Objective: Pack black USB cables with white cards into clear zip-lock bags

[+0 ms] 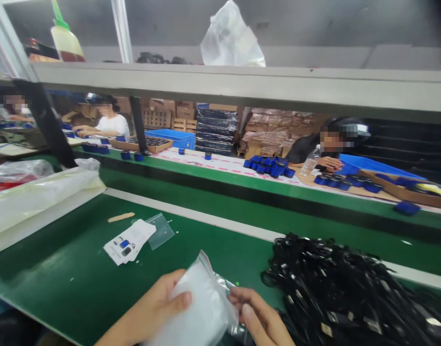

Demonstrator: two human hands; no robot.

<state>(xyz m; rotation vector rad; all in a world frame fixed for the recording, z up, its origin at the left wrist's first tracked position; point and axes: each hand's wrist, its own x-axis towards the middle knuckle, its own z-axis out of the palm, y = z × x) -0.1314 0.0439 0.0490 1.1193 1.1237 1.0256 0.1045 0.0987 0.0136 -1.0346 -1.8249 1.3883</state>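
My left hand [170, 300] is closed on a stack of white, cloudy zip-lock bags [202, 300] with a red line along the top edge, its thumb lying across the front. At the right side of the stack, my right hand [258, 315] has its fingers curled at the clear plastic edge, seemingly pinching it. Part of that grip is hidden. Right beside this hand lies a large heap of black cables [343, 288]. Farther left on the green table are printed cards [128, 242], a small clear zip-lock bag [162, 231] and a flat wooden stick [121, 217].
A white plastic sheet [36, 204] covers the table's left side. Beyond a white strip [191, 214], blue devices [269, 166] stand on the far bench. Several people work there. Overhead, a shelf [220, 79] carries a squeeze bottle [67, 41] and a plastic bag [233, 38].
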